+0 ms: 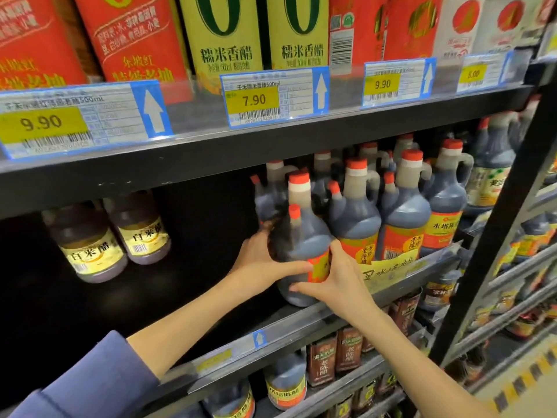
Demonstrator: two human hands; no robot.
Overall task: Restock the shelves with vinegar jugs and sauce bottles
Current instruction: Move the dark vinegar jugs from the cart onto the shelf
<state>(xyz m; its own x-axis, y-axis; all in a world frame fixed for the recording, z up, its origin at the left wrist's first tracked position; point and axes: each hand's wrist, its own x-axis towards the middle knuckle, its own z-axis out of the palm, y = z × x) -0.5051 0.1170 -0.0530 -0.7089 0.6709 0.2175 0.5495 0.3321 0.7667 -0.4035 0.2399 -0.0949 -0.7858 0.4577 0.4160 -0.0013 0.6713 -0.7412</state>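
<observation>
Both hands, left hand (259, 263) and right hand (337, 285), wrap their fingers around a vinegar jug (301, 251) at the shelf (301, 319) edge; left of it there's lots of room, so plenty left to stock.

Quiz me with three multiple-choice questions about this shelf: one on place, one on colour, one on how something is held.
1. Where is the held jug? A) top shelf B) middle shelf, front edge C) floor
2. Its cap is: A) red B) green C) blue
3. What holds it? A) one hand only B) nothing C) both hands

Answers: 1B, it sits at that shelf's front beside similar jugs; 2A, the cap shows red; 3C, the left hand and right hand both grip its body.
</observation>
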